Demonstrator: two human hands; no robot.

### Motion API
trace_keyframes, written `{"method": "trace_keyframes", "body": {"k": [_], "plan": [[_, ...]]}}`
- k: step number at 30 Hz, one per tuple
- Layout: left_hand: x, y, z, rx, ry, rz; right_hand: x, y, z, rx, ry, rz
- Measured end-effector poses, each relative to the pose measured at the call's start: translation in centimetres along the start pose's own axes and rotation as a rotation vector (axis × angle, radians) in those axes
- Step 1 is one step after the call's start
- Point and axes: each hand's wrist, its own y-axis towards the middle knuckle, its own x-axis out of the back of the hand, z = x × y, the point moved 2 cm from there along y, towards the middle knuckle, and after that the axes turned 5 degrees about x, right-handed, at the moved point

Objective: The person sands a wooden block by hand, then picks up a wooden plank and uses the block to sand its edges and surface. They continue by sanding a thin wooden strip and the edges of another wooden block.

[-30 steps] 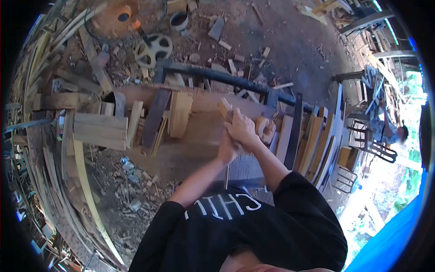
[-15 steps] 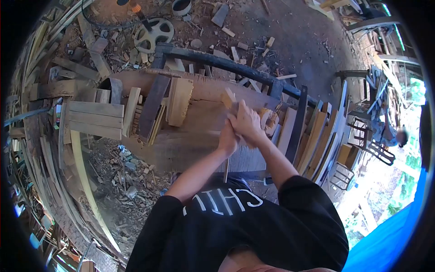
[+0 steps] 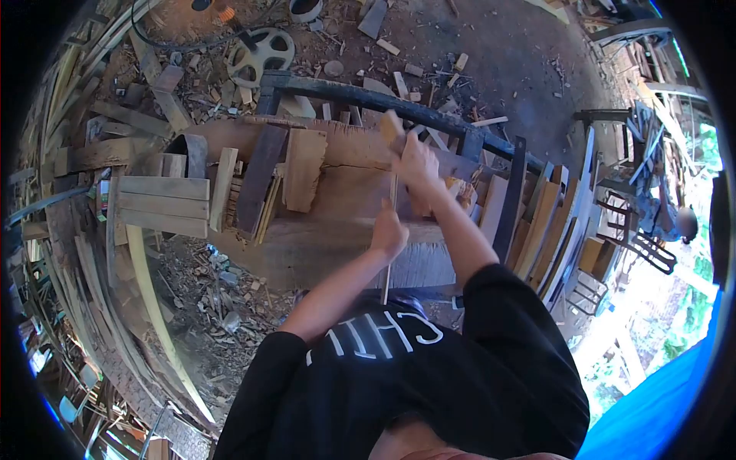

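Note:
My left hand (image 3: 389, 233) is closed around a thin wooden strip (image 3: 386, 282), whose near end reaches back toward my body. Farther forward, my right hand (image 3: 421, 166) grips a small wooden block (image 3: 392, 127) with a pale front end. The block lies at the strip's far part; whether it has a blade or an abrasive face is hidden. Both hands are over a broad wooden workbench (image 3: 353, 241). Left of them stands a thick rough-edged wood piece (image 3: 305, 170).
A dark beam (image 3: 368, 102) runs along the bench's far side. Boards (image 3: 537, 226) lean at right, beside a dark saw-like blade (image 3: 511, 201). A slatted wooden piece (image 3: 163, 203) sits at left. A spoked wheel (image 3: 259, 58) lies on the scrap-strewn floor.
My right hand has slid forward with the block, away from my left hand. The two hands were together before; my left hand remains near the same place on the strip.

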Motion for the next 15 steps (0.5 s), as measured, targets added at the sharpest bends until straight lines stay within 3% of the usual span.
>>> {"method": "trace_keyframes", "body": {"k": [4, 6, 10, 12, 15], "plan": [[-0.5, 0.4, 1.3, -0.05, 0.116, -0.062, -0.1, -0.2, -0.1, -0.008, 0.019, -0.016], [-0.3, -0.2, 0.1, -0.24, -0.117, -0.137, 0.2, -3.9, 0.4, -0.011, 0.022, 0.033], [-0.3, -0.2, 0.4, -0.19, -0.177, -0.068, -0.4, -2.1, 0.0, -0.034, 0.005, 0.026], [-0.2, 0.1, 0.3, -0.029, 0.015, -0.031, -0.7, 1.2, -0.6, -0.02, 0.001, -0.044], [-0.1, 0.0, 0.3, -0.047, 0.031, -0.039, -0.1, 1.6, -0.4, -0.096, 0.012, 0.028]]}}
